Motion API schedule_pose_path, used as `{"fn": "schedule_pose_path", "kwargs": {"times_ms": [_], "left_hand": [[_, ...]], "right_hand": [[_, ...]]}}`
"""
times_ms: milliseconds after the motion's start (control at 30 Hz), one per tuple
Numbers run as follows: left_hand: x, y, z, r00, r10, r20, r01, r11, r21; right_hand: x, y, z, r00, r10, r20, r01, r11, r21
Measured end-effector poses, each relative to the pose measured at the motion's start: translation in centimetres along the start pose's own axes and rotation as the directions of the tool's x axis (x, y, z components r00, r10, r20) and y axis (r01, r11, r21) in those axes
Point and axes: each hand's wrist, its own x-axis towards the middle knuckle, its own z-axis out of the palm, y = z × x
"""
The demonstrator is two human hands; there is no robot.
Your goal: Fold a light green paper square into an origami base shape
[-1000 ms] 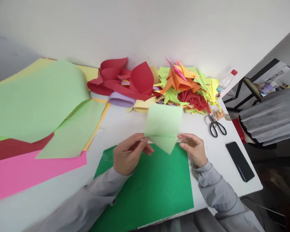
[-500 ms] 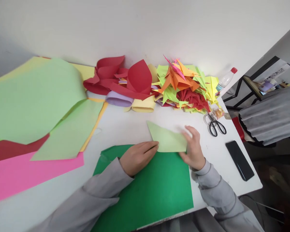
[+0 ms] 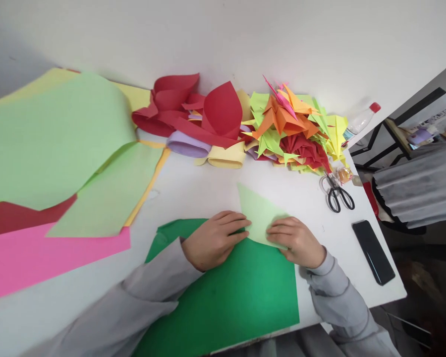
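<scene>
A small light green sheet of folded paper lies between my hands, across the far edge of a dark green sheet. My left hand grips its left edge, fingers pressed together. On the right, my right hand is closed over the lower right corner, fingers resting on top and the thumb mostly hidden beneath. One corner of the light green paper points away from me.
Large coloured sheets cover the left side. Curled red paper and a heap of folded paper shapes line the wall. Scissors, a phone and a plastic bottle are on the right.
My right hand, which had its fingers raised and spread at the paper's right end, has come down and closed on the corner. The left hand has kept its hold. The view has shifted slightly.
</scene>
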Motion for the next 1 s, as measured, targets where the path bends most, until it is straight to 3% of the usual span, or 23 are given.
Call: {"fn": "schedule_pose_path", "kwargs": {"times_ms": [167,300,433,567,800,1000], "left_hand": [[0.0,0.6,0.1,1.000,0.008,0.022,-0.007,1.000,-0.008],[0.1,1.4,0.3,0.999,0.004,0.049,-0.006,0.999,0.042],[0.3,2.4,0.7,0.999,0.004,0.033,-0.006,0.999,0.037],[0.5,2.8,0.8,1.000,-0.003,0.010,0.003,1.000,0.013],[0.5,2.6,0.7,1.000,-0.004,0.009,0.004,1.000,0.005],[0.4,2.5,0.7,1.000,0.001,0.014,-0.001,1.000,-0.013]], "right_hand": [[0.0,0.2,-0.7,0.975,0.220,-0.023,-0.212,0.959,0.191],[-0.1,1.0,0.2,0.863,0.475,-0.172,-0.466,0.880,0.095],[0.0,1.7,1.6,0.785,0.561,-0.263,-0.587,0.810,-0.022],[0.7,1.7,2.3,0.776,0.569,-0.271,-0.602,0.797,-0.050],[1.2,1.5,2.2,0.819,0.513,-0.255,-0.549,0.830,-0.095],[1.3,1.6,2.3,0.823,0.515,-0.238,-0.553,0.823,-0.132]]}}
